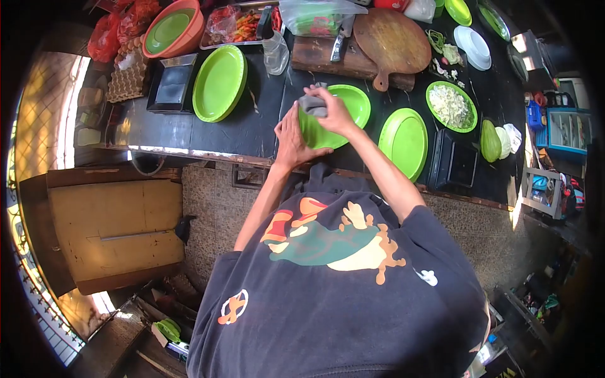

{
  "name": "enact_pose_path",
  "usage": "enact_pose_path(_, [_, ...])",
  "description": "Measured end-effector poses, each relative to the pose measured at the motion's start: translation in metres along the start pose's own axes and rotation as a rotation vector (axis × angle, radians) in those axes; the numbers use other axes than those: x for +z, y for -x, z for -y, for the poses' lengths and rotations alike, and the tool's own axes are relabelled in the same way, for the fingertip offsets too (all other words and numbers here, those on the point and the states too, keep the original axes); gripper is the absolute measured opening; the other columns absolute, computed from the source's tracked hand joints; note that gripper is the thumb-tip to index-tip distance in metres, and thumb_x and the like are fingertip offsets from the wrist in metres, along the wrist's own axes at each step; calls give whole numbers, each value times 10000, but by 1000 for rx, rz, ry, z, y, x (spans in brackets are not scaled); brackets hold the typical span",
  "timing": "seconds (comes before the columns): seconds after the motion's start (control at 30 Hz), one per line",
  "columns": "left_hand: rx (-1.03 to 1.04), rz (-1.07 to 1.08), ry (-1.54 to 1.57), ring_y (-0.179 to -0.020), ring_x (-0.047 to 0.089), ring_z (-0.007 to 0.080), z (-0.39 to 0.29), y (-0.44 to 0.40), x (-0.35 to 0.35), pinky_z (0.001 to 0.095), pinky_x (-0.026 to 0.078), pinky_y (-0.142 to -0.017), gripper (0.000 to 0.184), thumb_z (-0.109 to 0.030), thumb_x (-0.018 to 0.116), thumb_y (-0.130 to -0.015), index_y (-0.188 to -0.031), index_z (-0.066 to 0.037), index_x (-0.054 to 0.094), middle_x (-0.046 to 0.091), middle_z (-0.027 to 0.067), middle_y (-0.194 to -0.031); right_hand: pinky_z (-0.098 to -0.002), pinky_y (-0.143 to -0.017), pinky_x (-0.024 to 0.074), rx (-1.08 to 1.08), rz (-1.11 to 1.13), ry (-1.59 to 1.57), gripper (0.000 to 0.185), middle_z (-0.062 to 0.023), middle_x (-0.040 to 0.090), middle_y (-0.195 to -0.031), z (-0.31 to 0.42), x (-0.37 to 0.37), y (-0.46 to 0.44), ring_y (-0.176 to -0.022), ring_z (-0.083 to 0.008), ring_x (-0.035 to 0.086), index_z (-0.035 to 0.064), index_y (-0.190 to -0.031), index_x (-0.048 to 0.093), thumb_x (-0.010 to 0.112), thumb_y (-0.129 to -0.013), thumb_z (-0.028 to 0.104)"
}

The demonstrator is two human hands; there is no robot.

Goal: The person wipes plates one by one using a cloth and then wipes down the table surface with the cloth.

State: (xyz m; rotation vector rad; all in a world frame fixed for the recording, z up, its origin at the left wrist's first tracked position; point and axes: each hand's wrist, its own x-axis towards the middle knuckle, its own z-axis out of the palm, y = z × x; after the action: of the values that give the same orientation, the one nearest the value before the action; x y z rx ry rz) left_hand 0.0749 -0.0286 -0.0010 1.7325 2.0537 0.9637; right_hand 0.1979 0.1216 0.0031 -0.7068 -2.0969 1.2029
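A green oval plate [354,104] is in front of me at the table's near edge. My left hand [292,140] grips its left side, with the thumb along the near rim. A bunched grey cloth [313,106] is in my right hand [334,113], over the plate's upper left part. The fingers of that hand are closed around the cloth. To the right of my right forearm lies another green oval plate [403,143]. A third green plate [219,83] lies to the left, apart from my hands.
A round wooden board [392,41] rests on a thick wooden block [315,58] with a knife [338,45]. Chopped white food fills a green plate [451,107] at right. Black trays [173,85], a glass jug [275,53], egg cartons [128,72] and an orange basin [193,33] stand around.
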Motion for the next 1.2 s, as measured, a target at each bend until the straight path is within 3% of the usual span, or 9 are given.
enact_pose_path(0.07, [-1, -27, 2, -1533, 399, 408, 5, 1, -2, 547, 312, -1197, 1613, -719, 974, -502, -1680, 26, 162, 377, 255, -1668, -366, -1157, 486, 80, 4, -158, 489, -112, 712, -1409, 7, -22, 1, -1391, -249, 622, 63, -1299, 614, 683, -843, -101])
enact_pose_path(0.23, [21, -40, 46, -1534, 412, 372, 23, 25, -9, 527, 305, -1194, 1584, -655, 993, -552, -1701, -4, 118, 406, 210, -1671, -492, -1203, 425, -152, -245, 413, 529, -166, 658, -1410, 15, -61, -1, -1414, -402, 554, 103, -1303, 656, 759, -794, 5])
enact_pose_path(0.4, [11, -59, 74, -1503, 465, 330, 21, 26, -9, 497, 303, -1191, 1553, -623, 1001, -567, -1699, -7, 133, 472, 167, -1642, -533, -1317, 287, -70, -49, 455, 523, -180, 558, -1587, -12, -30, 7, -1564, -369, 411, 60, -1261, 653, 757, -762, -58])
enact_pose_path(0.53, [-10, -76, 77, -1484, 494, 301, 20, 24, -11, 469, 316, -1175, 1536, -580, 1014, -566, -1700, -16, 145, 488, 146, -1643, -523, -1321, 289, -52, 98, 239, 531, -189, 489, -1646, -1, 0, 27, -1581, -366, 369, 62, -1244, 628, 805, -754, -41])
enact_pose_path(0.77, [-11, -104, 122, -1453, 535, 272, 36, 25, -1, 447, 330, -1148, 1414, -403, 993, -588, -1695, -19, 201, 512, 121, -1643, -524, -1290, 358, -141, 434, 84, 486, -214, 621, -1499, 33, 10, 53, -1462, -411, 523, 56, -1232, 654, 835, -780, 45])
enact_pose_path(0.8, [-14, -108, 128, -1456, 534, 275, 35, 25, -1, 449, 331, -1150, 1392, -363, 979, -596, -1694, -16, 197, 520, 124, -1635, -490, -1184, 477, -136, 456, 40, 473, -202, 690, -1392, 35, 5, 55, -1359, -408, 619, 62, -1228, 663, 836, -787, 72])
enact_pose_path(0.97, [-33, -113, 168, -1463, 526, 285, 21, 24, -11, 463, 324, -1171, 1430, -462, 1011, -572, -1680, -14, 225, 518, 129, -1630, -438, -912, 577, 28, 479, -30, 487, -169, 760, -1151, 53, -29, 41, -1089, -393, 748, 85, -1237, 657, 828, -781, 67])
enact_pose_path(1.07, [-21, -105, 158, -1468, 519, 292, 25, 24, -13, 468, 323, -1182, 1448, -518, 1031, -533, -1659, -15, 273, 525, 134, -1617, -424, -1013, 560, 91, 145, -44, 510, -178, 746, -1289, 50, -23, 23, -1249, -371, 709, 71, -1265, 616, 802, -792, 26])
enact_pose_path(1.2, [-58, -51, 199, -1492, 496, 300, 36, 25, -11, 456, 321, -1200, 1358, -499, 1029, -562, -1630, -32, 332, 504, 133, -1631, -403, -1164, 475, -30, 355, -72, 548, -200, 607, -1538, 34, 6, 27, -1491, -374, 509, 72, -1281, 599, 803, -776, 15])
